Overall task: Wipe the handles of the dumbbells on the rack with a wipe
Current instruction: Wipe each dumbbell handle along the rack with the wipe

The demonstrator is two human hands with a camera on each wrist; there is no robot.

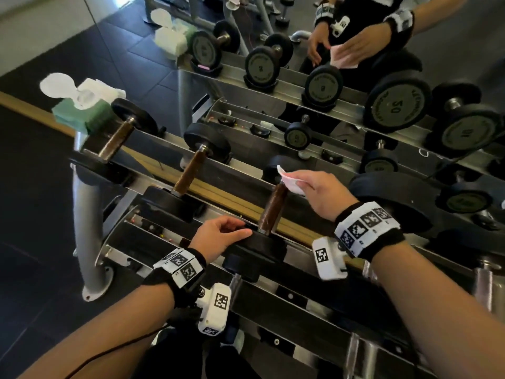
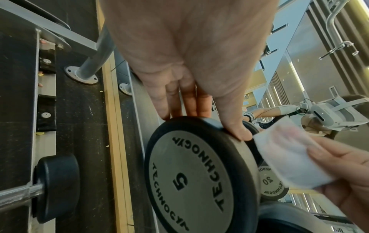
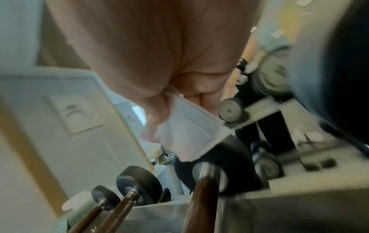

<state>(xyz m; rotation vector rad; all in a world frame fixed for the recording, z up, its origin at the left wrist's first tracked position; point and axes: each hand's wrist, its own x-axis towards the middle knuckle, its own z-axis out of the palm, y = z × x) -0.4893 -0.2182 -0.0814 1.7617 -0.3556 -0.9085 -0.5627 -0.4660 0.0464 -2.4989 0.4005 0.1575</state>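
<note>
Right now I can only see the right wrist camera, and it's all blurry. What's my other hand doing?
Observer: The left hand holds the near head of the dumbbell closest to your wipe.
Operator: How heavy is it?
Observer: The left wrist view shows a 5 on that head.
Operator: Where can I get more wipes?
Observer: A green pack of wipes sits at the left end of the rack, with its lid open.
</note>
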